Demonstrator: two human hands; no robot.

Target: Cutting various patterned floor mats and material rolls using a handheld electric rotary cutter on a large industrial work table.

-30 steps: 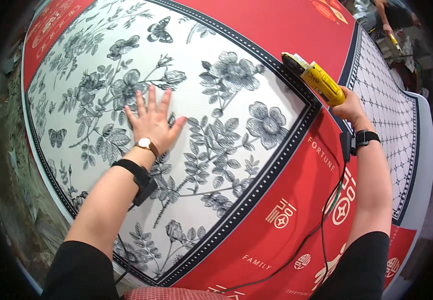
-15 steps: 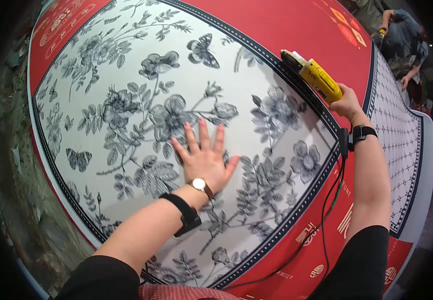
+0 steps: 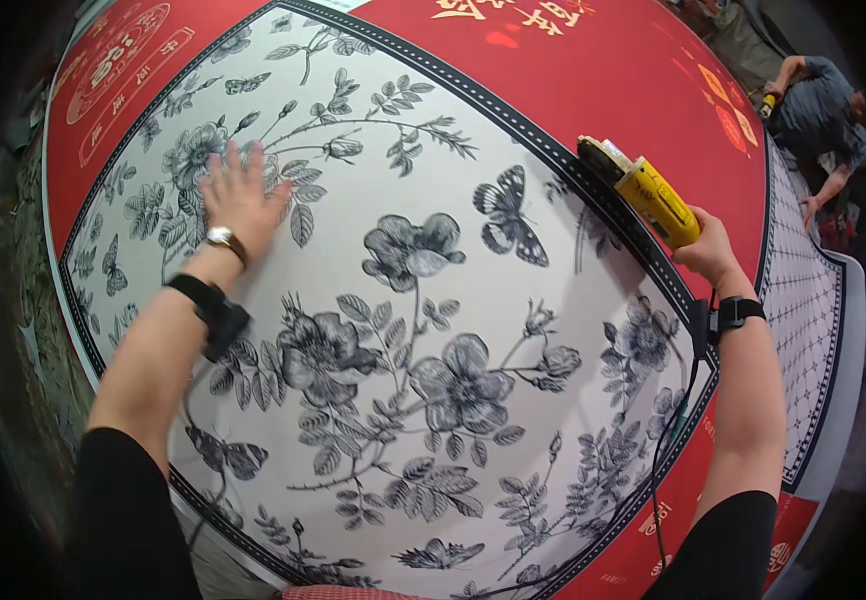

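A large printed sheet [image 3: 433,300] lies flat under me: a white panel with black flowers, leaves and butterflies, framed by a dark dotted border [image 3: 543,140] and a red surround. My left hand [image 3: 243,195] rests flat on the white panel at its upper left, fingers spread, a watch and a black band on the wrist. My right hand [image 3: 715,252] grips the rear of a yellow hand-held power tool [image 3: 643,190], whose head sits on the dark border. A black cord [image 3: 688,400] runs from the tool down along my right forearm.
Red printed sheet [image 3: 613,70] extends beyond the border toward the top. To the right lies another panel with a fine lattice pattern [image 3: 813,300]. At the upper right another person [image 3: 818,105] crouches over the sheet, holding a small yellow tool.
My left hand has slid across the white panel from the middle to its upper left. The right hand and the yellow tool have stayed on the dark border.
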